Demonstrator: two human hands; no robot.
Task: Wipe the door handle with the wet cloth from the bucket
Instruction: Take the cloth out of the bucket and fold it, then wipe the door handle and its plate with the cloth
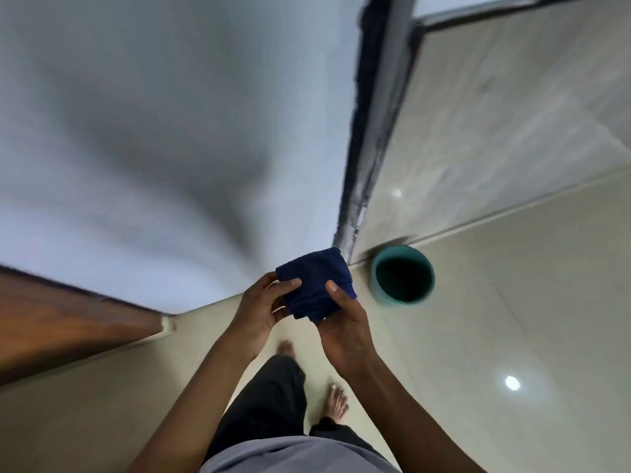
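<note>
Both grips closed on the folded blue cloth (316,285): left hand (261,310), right hand (345,331). Cloth's long axis unclear. Teal bucket (403,275) stands upright on the floor (512,302), near the wall.

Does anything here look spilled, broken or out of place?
Nothing much stands out. The folded dark blue cloth is held between the left hand and right hand, and the round teal bucket stands upright on the pale tiled floor with no puddle visible. The picture is blurred, so small drips could go unseen.
</note>
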